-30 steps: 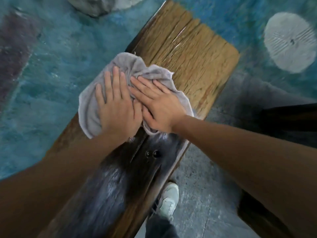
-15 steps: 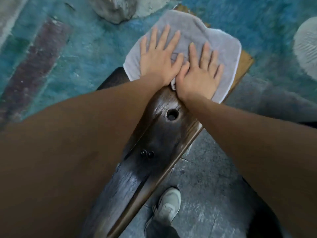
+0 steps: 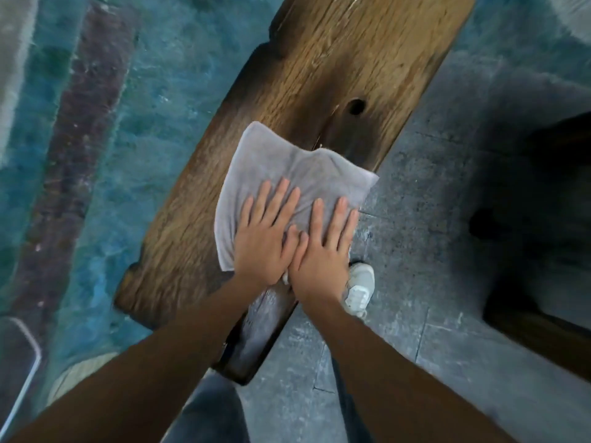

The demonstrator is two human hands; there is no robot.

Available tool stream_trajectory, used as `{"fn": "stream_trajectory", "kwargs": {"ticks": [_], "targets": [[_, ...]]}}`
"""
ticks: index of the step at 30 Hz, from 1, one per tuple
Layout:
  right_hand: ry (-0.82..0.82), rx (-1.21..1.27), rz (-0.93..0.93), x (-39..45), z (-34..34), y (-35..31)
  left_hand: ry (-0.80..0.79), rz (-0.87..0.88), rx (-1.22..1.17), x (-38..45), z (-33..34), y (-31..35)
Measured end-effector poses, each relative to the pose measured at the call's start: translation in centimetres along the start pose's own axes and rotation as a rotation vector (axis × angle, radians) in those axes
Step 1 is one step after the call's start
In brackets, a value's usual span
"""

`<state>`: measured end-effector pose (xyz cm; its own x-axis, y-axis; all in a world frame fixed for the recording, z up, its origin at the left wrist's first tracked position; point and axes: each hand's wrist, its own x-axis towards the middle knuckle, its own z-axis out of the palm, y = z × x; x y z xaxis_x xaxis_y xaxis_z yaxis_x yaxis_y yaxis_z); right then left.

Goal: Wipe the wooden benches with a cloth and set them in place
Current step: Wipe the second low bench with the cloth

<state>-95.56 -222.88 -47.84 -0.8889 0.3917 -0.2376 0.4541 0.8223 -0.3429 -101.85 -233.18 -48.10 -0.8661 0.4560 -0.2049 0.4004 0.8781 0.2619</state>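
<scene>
A long, worn wooden bench point(image 3: 345, 68) runs diagonally from the top right down to the bottom middle, with a round hole in its top. A grey cloth point(image 3: 287, 167) lies spread on the bench near its right edge. My left hand point(image 3: 265, 238) and my right hand point(image 3: 323, 251) press flat on the cloth's near half, side by side, fingers straight and pointing away from me. The cloth's near edge is hidden under my palms. The bench's near end looks dark and wet.
Blue-painted floor point(image 3: 179, 91) lies left of the bench, grey paving point(image 3: 425, 219) to its right. My white shoe point(image 3: 359, 287) stands beside the bench's right edge. A dark wooden object point(image 3: 543, 282) fills the right side.
Both hands have dragged the cloth back from the bench's far end toward me, along the right side. The far end now shows bare wood.
</scene>
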Motion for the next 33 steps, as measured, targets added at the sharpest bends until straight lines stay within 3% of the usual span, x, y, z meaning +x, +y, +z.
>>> {"fn": "stream_trajectory", "kwargs": {"ticks": [7,12,14,15,18,20,21,24,26,29,33], "targets": [[-0.28,0.313,0.291,-21.3,5.2,-6.4,-0.146,0.128,0.056,-20.2,2.5,-6.1],[-0.495,0.232,0.347,-29.6,8.2,-8.9,-0.227,0.304,-0.023,-27.4,1.5,-10.7],[-0.487,0.215,0.376,-29.6,7.4,-9.8,-0.202,0.245,-0.075,-28.2,0.3,-12.3],[-0.44,0.172,0.395,-29.1,6.6,-10.2,-0.17,0.13,-0.137,-28.4,-0.3,-13.1],[-0.207,-0.139,0.375,-26.0,3.4,-11.4,-0.008,-0.423,-0.409,-28.3,-1.1,-15.6],[-0.084,-0.158,0.284,-23.1,1.8,-12.3,-0.068,-0.677,-0.556,-27.5,-0.5,-17.5],[-0.098,-0.119,0.211,-21.3,1.2,-12.9,-0.162,-0.714,-0.627,-26.9,-0.1,-18.3],[-0.296,0.017,0.105,-15.6,0.9,-15.2,-0.365,-0.55,-0.771,-25.0,0.8,-19.1],[-0.422,0.029,0.118,-12.4,1.5,-16.9,-0.328,-0.46,-0.792,-24.2,0.8,-18.9],[-0.608,0.043,0.081,-10.0,1.9,-18.4,-0.284,-0.492,-0.8,-23.8,-0.6,-18.2],[-0.708,0.085,0.054,-11.6,-0.6,-17.9,-0.429,-0.459,-0.639,-25.5,-4.7,-18.2]]}}
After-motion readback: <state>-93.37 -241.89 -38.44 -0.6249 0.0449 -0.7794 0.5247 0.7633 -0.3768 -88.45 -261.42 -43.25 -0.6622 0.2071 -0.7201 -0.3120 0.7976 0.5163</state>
